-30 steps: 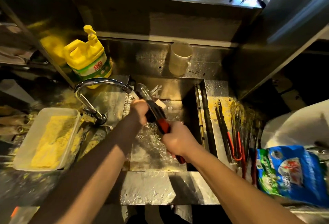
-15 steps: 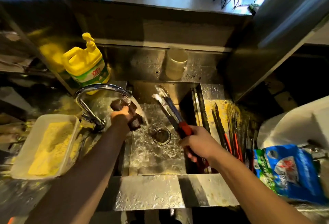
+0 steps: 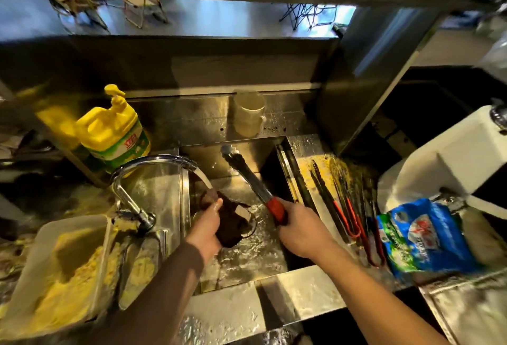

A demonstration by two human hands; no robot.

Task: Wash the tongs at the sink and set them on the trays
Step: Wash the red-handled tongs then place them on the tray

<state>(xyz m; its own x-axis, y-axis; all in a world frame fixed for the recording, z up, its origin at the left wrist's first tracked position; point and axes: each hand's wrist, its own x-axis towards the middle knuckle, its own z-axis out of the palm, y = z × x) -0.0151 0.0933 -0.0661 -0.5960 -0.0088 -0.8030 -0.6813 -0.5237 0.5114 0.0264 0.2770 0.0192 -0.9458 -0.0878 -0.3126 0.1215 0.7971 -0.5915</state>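
Note:
My right hand [image 3: 303,230] grips the red handle of a pair of metal tongs [image 3: 248,173], whose tips point up and away over the steel sink [image 3: 247,257]. My left hand [image 3: 208,228] holds a dark brown sponge [image 3: 229,217] under the water running from the curved tap [image 3: 153,162]. Sponge and tongs are apart. To the right of the sink a tray [image 3: 304,166] holds several more tongs [image 3: 341,204] with red handles.
A yellow detergent jug [image 3: 113,132] stands behind the tap. A white tub of yellow crumbs [image 3: 57,270] sits at the left. A blue and green bag [image 3: 419,237] and a white container [image 3: 450,163] lie at the right. A pale cup [image 3: 248,112] stands behind the sink.
The sponge has come off the tongs and moved under the running water. My right hand swung the tongs to the right, tips raised toward the back of the sink.

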